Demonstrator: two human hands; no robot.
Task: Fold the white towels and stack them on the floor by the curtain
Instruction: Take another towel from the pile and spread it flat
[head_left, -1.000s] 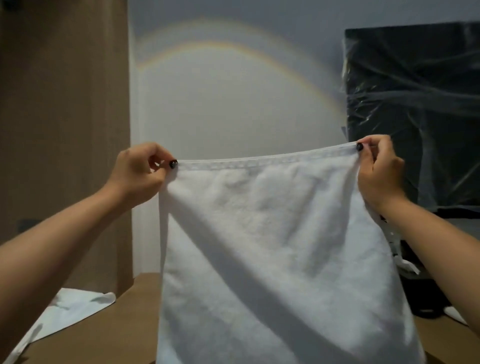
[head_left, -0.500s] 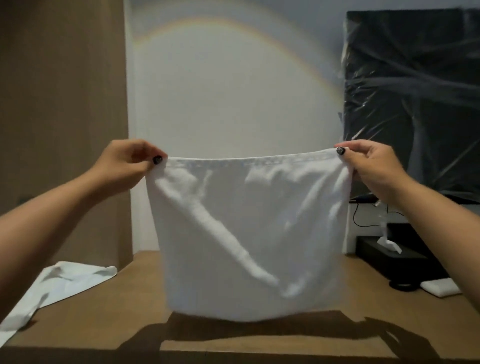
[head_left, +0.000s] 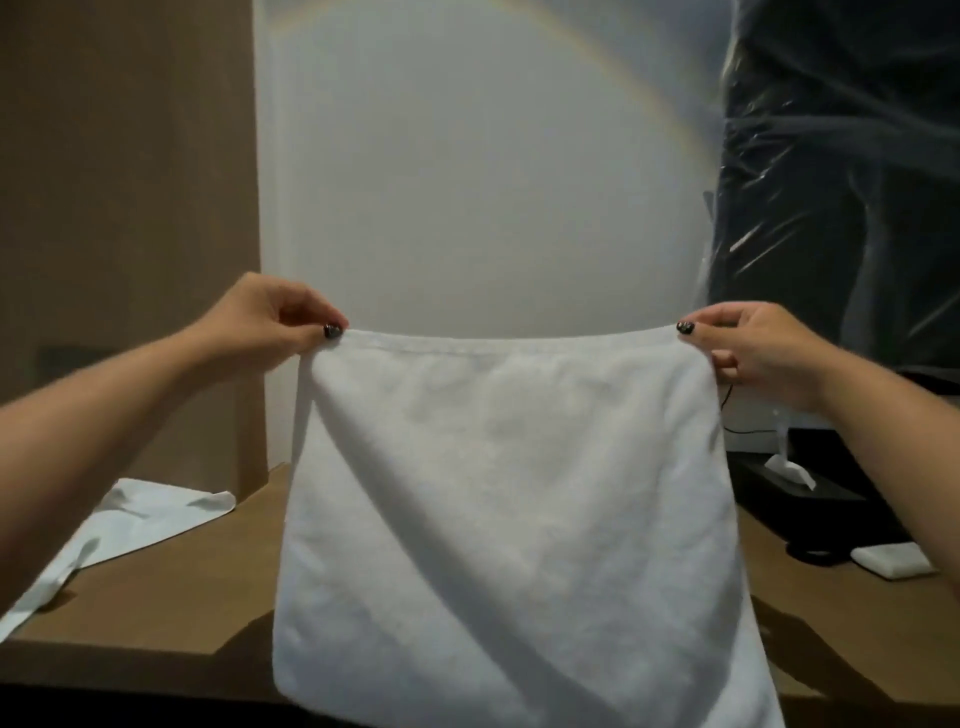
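Note:
A white towel (head_left: 514, 509) hangs spread in the air in front of me, above a brown wooden surface (head_left: 166, 597). My left hand (head_left: 270, 327) pinches its top left corner and my right hand (head_left: 748, 353) pinches its top right corner, so the top hem runs taut between them. The towel's lower edge reaches down past the near edge of the surface. A second white towel (head_left: 119, 535) lies crumpled on the surface at the left. The brown curtain (head_left: 124, 208) hangs at the left behind it.
A white wall (head_left: 483, 197) is straight ahead. A black screen wrapped in clear plastic (head_left: 841, 182) stands at the right. Below it sit a black tissue box (head_left: 800, 488) and a small folded white cloth (head_left: 893, 561).
The towel swung out away from me half a second ago, and now hangs back down closer to me. Both hands keep their pinch on the corners at about the same height.

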